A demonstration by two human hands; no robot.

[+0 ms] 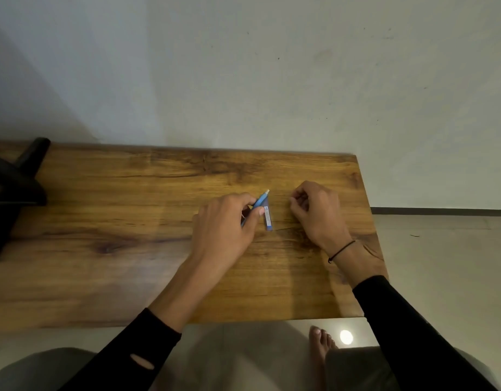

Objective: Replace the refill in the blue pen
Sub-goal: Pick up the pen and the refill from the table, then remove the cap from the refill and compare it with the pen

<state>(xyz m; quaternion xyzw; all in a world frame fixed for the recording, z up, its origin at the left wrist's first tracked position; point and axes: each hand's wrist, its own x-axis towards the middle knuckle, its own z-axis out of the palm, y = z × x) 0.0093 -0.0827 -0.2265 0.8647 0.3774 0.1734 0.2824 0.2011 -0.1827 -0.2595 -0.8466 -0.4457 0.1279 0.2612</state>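
Note:
My left hand (225,221) grips the blue pen (260,202) between thumb and fingers, its pale tip pointing up and to the right. Just right of that hand a small blue packet with a white label (268,216) lies flat on the wooden table (125,221). My right hand (317,210) rests on the table to the right of the packet, fingers curled inward; I cannot tell whether something small is pinched in them. No loose refill is clearly visible.
A black stand or tripod leg (15,190) sits at the table's far left. A pale wall runs right behind the table. The table's right edge lies close to my right wrist, with tiled floor (441,263) and a bare foot (322,342) beyond.

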